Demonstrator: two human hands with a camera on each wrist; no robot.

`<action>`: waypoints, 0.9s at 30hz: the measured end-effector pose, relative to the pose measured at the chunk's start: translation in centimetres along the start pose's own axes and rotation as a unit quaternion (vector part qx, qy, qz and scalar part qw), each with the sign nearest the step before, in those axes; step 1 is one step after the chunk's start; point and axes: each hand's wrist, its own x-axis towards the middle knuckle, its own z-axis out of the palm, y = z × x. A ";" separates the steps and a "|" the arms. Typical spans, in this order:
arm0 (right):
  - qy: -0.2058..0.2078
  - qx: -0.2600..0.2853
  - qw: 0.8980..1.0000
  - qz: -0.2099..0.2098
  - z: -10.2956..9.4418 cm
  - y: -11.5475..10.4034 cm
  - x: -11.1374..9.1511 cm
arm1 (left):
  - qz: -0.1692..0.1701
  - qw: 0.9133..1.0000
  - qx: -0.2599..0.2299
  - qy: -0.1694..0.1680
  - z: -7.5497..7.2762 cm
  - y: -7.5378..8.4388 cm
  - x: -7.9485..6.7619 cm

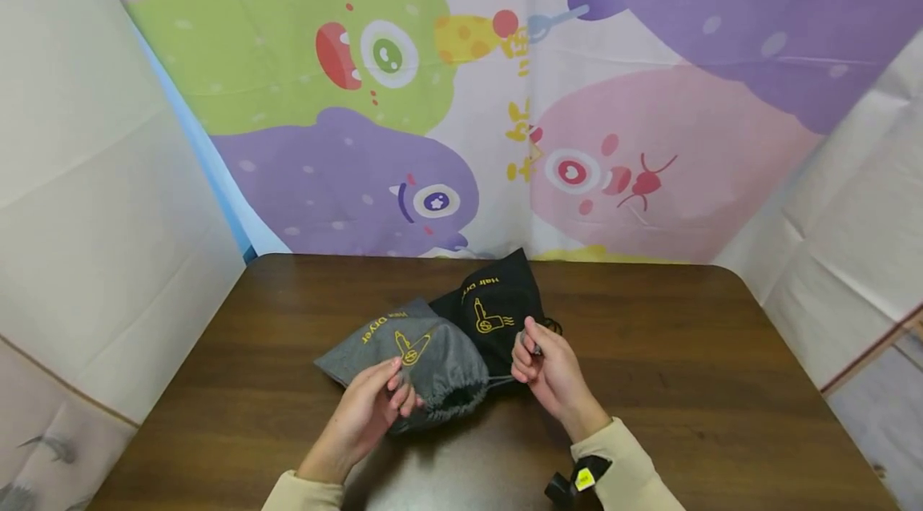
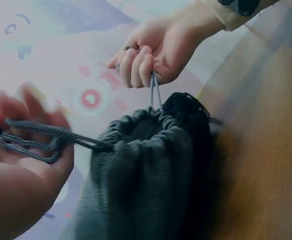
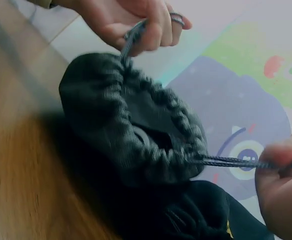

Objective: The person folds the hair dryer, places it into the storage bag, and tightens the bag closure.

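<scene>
A grey drawstring pouch [image 1: 450, 359] with a yellow hair dryer print lies on the table, its gathered mouth towards me. My left hand [image 1: 371, 411] holds one end of its drawstring [image 2: 40, 132], looped across the fingers. On the other side my right hand [image 1: 551, 371] grips the opposite drawstring end [image 3: 231, 161], with the cord stretched straight from the pouch. The ruffled mouth [image 3: 178, 112] is partly drawn in and still gapes. Inside it a curved dark edge [image 3: 141, 135] shows; the rest is hidden.
A black pouch [image 1: 508, 299] with a similar yellow print lies behind the grey one, partly covered by it. Both are on a brown wooden table [image 1: 685, 367]. A cartoon-printed cloth [image 1: 490, 94] hangs at the table's far edge, with pale panels at both sides.
</scene>
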 end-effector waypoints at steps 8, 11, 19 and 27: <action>0.021 -0.074 0.997 0.011 -0.6 -0.2 0.0 | -0.052 0.998 -0.032 0.033 -1.1 0.1 -0.6; 0.030 -0.095 0.995 0.018 -1.1 -0.6 -0.2 | -0.054 0.998 -0.031 0.032 -1.9 0.4 -1.1; 0.114 -0.097 0.989 0.015 -3.2 -1.8 -0.3 | -0.073 0.996 -0.015 0.045 -3.7 1.6 -2.9; 0.123 -0.115 0.985 0.046 -3.6 -1.7 -0.8 | -0.088 0.994 0.036 0.049 -3.9 1.6 -3.0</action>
